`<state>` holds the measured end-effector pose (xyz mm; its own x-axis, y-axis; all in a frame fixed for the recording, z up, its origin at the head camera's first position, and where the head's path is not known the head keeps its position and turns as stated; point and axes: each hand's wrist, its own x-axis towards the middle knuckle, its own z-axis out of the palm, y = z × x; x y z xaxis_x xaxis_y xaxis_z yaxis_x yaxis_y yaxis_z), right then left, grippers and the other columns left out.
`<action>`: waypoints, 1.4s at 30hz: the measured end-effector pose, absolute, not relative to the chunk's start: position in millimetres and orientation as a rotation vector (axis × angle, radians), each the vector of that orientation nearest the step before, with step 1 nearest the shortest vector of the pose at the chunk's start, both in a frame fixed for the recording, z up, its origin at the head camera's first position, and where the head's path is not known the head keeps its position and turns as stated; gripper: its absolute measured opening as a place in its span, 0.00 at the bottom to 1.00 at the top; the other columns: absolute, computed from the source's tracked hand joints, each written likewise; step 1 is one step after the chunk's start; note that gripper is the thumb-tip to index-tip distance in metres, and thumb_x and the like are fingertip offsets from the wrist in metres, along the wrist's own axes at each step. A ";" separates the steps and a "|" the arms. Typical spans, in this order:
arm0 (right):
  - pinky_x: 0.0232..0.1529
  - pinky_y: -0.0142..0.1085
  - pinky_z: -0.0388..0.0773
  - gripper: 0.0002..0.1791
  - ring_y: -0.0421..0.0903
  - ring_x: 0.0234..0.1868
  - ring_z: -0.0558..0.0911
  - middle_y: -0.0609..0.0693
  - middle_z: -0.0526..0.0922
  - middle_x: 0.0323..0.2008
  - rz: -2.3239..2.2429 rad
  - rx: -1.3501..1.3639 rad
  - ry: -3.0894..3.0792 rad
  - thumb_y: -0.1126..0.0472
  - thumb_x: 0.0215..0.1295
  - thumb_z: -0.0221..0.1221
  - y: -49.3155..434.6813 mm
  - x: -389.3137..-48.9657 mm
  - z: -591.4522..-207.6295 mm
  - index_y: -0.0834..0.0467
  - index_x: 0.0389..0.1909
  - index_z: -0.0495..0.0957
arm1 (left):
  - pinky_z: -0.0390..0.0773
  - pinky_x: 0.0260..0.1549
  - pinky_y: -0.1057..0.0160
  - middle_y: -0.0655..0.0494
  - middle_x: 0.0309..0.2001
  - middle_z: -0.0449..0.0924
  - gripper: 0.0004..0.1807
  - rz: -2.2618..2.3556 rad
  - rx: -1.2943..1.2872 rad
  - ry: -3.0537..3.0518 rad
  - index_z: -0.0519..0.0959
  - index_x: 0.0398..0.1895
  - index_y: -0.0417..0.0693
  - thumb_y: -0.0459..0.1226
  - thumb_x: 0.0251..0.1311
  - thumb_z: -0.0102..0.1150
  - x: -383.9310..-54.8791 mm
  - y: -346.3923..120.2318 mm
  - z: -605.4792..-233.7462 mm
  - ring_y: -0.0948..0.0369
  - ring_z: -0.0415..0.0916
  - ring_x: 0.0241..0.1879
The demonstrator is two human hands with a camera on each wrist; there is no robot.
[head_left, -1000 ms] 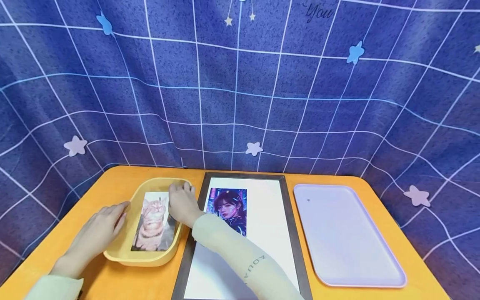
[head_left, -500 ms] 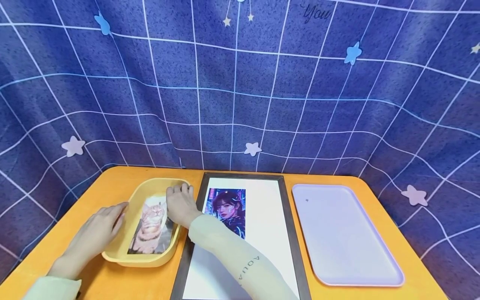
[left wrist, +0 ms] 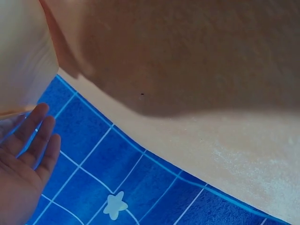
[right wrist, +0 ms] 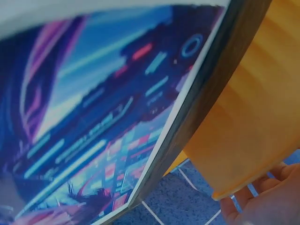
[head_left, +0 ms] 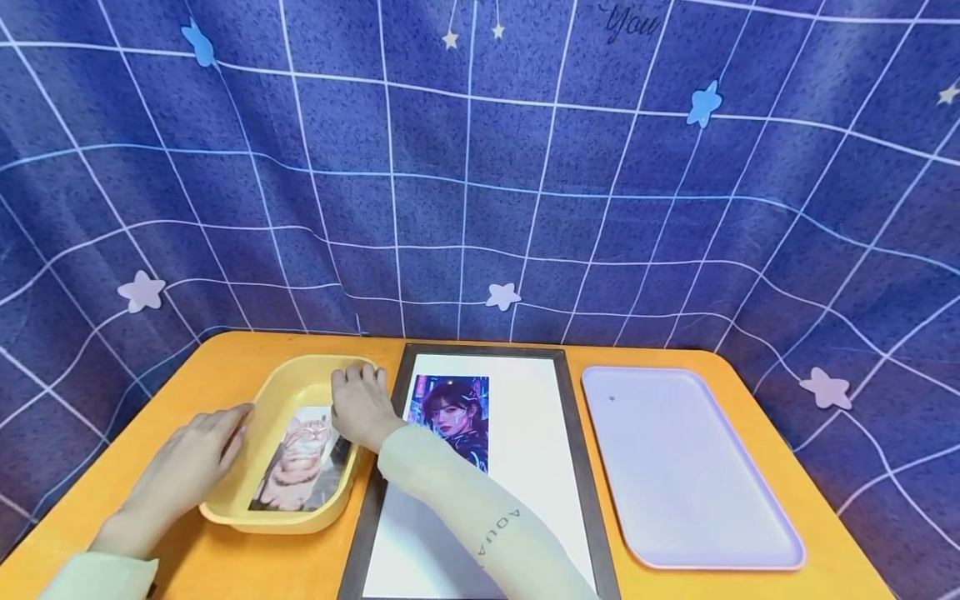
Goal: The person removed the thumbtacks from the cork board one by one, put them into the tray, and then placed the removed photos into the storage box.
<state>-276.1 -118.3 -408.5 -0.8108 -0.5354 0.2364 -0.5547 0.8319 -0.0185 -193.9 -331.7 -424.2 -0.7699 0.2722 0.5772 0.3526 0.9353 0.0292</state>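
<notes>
A yellow basin (head_left: 247,467) stands at the left of the table. Inside lies a picture card (head_left: 296,458) showing a cat, tilted to one side. My left hand (head_left: 191,446) rests at the basin's left rim with relaxed, nearly straight fingers. In the left wrist view, the left hand (left wrist: 28,154) has its fingers beside the basin's outer wall (left wrist: 21,61). My right hand (head_left: 363,406) reaches over the right rim with bent fingers, close to the card's right edge; its fingertips are hidden. In the right wrist view, the right hand's fingers (right wrist: 265,183) pass behind the basin's rim (right wrist: 248,184).
A dark-framed white board (head_left: 540,458) with a picture of a dark-haired figure (head_left: 457,417) lies in the middle, partly under my right forearm. At right is a pale lilac tray (head_left: 690,475). A blue gridded curtain (head_left: 480,208) hangs behind the orange table (head_left: 217,375).
Inside the basin, the cat card has slid toward me and slightly left, and it has turned a little. Both hands stay almost where they were.
</notes>
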 end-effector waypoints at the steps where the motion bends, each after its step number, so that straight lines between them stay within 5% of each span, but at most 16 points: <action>1: 0.50 0.37 0.58 0.07 0.43 0.44 0.65 0.42 0.71 0.37 0.127 0.847 -2.787 0.52 0.61 0.53 -117.7 -276.6 -407.5 0.48 0.36 0.67 | 0.70 0.35 0.42 0.36 0.40 0.79 0.21 -0.174 -0.438 -2.499 0.73 0.49 0.35 0.29 0.49 0.59 -193.8 -331.6 -423.8 0.40 0.75 0.38; 23: 0.41 0.31 0.64 0.12 0.40 0.43 0.71 0.41 0.74 0.44 0.176 0.966 -2.654 0.53 0.63 0.52 -76.0 -275.4 -369.6 0.49 0.47 0.70 | 0.70 0.30 0.40 0.40 0.41 0.79 0.19 -0.082 -0.352 -2.567 0.75 0.46 0.40 0.35 0.50 0.60 -196.0 -322.7 -403.5 0.40 0.74 0.40; 42: 0.40 0.36 0.66 0.12 0.46 0.50 0.73 0.47 0.76 0.45 0.293 0.889 -2.656 0.59 0.62 0.51 14.3 -297.5 -383.5 0.54 0.45 0.73 | 0.68 0.45 0.44 0.44 0.50 0.75 0.23 -0.083 -0.526 -2.546 0.71 0.55 0.42 0.41 0.56 0.54 -198.1 -234.4 -375.2 0.44 0.71 0.50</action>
<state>-297.5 14.3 -383.5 -0.7535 -0.5469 0.3650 -0.6132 0.7847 -0.0901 -198.1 -234.4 -375.2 -0.7814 0.3510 0.5159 0.3839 0.9222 -0.0460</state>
